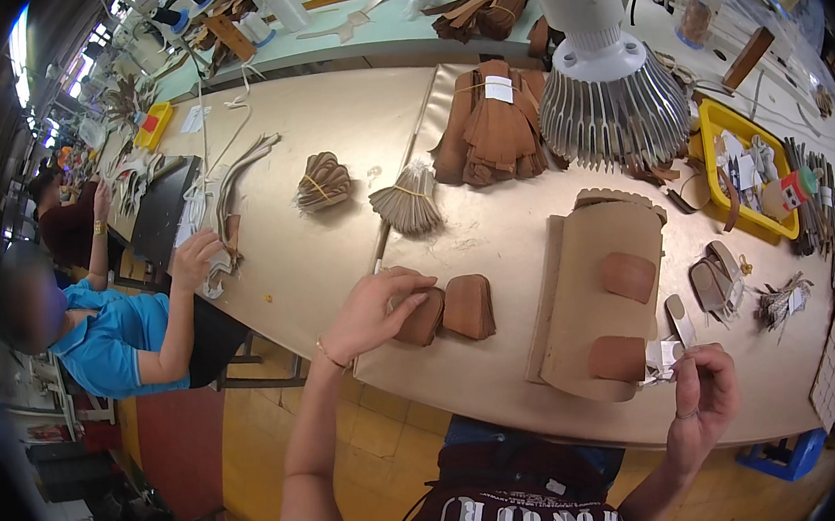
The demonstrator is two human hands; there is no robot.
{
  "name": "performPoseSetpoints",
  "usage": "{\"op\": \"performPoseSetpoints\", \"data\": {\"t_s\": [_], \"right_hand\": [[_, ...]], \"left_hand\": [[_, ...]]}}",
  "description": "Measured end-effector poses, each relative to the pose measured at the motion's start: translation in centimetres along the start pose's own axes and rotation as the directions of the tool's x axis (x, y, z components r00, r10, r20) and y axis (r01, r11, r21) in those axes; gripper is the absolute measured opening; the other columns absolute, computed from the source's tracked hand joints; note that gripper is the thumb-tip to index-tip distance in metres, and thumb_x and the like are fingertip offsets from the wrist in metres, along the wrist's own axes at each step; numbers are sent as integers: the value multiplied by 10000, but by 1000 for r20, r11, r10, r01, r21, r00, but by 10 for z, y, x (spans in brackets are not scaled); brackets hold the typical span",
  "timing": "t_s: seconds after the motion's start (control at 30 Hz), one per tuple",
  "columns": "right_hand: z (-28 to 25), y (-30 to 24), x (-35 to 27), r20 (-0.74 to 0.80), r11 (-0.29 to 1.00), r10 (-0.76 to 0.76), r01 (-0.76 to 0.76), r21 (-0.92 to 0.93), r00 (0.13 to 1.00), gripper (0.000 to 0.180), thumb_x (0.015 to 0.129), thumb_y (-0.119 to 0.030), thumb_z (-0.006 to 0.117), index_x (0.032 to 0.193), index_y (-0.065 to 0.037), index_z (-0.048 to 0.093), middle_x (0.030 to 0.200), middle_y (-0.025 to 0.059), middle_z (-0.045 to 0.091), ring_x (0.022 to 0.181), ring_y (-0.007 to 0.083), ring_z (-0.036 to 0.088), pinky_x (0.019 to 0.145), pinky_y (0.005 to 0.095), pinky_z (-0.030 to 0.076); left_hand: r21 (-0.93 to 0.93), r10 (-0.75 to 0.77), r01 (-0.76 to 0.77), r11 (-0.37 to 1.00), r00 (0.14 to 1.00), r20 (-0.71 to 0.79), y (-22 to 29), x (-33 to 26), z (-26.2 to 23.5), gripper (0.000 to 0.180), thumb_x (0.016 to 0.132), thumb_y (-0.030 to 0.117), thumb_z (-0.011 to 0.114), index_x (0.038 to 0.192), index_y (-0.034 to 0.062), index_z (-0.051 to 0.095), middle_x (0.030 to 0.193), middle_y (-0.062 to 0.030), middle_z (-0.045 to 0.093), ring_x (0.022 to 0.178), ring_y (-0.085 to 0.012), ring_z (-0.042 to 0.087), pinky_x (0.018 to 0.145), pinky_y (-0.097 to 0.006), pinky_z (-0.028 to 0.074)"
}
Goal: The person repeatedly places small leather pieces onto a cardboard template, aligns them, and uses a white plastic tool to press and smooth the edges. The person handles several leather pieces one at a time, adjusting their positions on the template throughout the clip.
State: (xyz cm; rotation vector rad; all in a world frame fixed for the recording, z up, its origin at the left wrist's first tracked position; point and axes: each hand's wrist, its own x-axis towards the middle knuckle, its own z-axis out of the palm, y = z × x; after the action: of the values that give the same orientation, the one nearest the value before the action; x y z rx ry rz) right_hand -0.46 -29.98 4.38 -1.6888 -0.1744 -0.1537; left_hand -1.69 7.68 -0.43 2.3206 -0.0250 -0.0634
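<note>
1. Head view looks down on a long tan worktable [344, 127] that fills most of the scene, with a pale green bench [385, 27] behind it.
2. A lamp with a finned metal shade [612, 106] hangs over the table's far middle.
3. A co-worker in a blue shirt [109, 345] sits at the left end, one hand on pale strips near a dark mat [159, 210].
4. A big stack of brown leather cut pieces [493, 128] lies beside the lamp, bound with a band and topped by a white tag.
5. A tan cardboard sheet [597, 293] with a scalloped far edge lies in front of the person; two reddish-brown oval pieces [628, 275] rest on it, one nearer, one farther.
6. A yellow tray [716, 121] of small tools sits at the right.
7. Two small stacks of brown leather pieces [467, 308] lie just left of the cardboard, touching each other.
8. The left hand [377, 310] rests on the left stack, fingers curled over its top edge, gripping it.
9. The right hand [704, 394] hovers at the table's near edge, thumb and fingers pinched on a small white tag [670, 357] by the cardboard's corner.
10. Two fan-shaped bundles [321, 181], one brown and one grey, lie farther back, each bound with a band.
</note>
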Motion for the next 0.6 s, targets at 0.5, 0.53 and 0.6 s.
{"op": "performPoseSetpoints", "data": {"t_s": [0.5, 0.53, 0.6], "right_hand": [[-6, -1, 6, -90, 998, 13, -19, -56, 996, 96, 882, 29, 615, 973, 23, 585, 927, 82, 569, 861, 144, 507, 804, 257, 403], [-8, -2, 6, -95, 998, 9, -16, -67, 995, 94, 882, 27, 618, 970, 22, 586, 925, 82, 574, 861, 144, 509, 809, 257, 403], [-11, -2, 5, -94, 997, 0, -7, -73, 996, 95, 884, 22, 619, 973, 21, 586, 920, 79, 581, 858, 143, 512, 814, 256, 406]], "left_hand": [[-3, 83, -84, 997, 993, -78, 21, 10, 16, 260, 862, 85, 668, 1119, 44, 674, 1133, -121, 646, 1025, -271, 625, 869, -346, 498], [13, 82, -81, 997, 995, -65, 26, 15, 18, 269, 864, 93, 667, 1129, 42, 669, 1139, -121, 643, 1030, -269, 623, 866, -342, 500], [-3, -4, 4, 1000, 999, 54, 34, 23, 21, 275, 868, 109, 668, 1133, 35, 665, 1141, -119, 644, 1022, -270, 626, 848, -340, 509]]}}
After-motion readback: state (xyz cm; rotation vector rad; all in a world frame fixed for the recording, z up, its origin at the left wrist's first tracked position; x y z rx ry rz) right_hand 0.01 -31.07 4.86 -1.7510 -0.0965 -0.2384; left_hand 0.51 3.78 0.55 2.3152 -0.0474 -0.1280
